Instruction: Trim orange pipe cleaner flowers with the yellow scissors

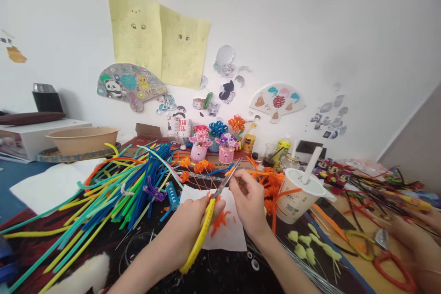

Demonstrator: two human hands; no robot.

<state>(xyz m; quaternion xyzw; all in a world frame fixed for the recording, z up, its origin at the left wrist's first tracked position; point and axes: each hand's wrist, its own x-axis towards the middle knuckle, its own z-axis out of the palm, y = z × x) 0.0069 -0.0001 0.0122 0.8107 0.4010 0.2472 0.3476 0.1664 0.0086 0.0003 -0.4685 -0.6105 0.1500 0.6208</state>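
Gripping yellow-handled scissors (200, 240) in the left hand (192, 213); pinching an orange piece (230, 172) beside the blades (223, 184) with the right hand (247, 195) (orange fluff (219, 223) nearer, on white paper (231, 240)).

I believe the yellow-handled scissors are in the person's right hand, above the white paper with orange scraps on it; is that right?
Only the hand is wrong: the head view shows the yellow-handled scissors in the left hand, above the white paper with orange scraps on it.
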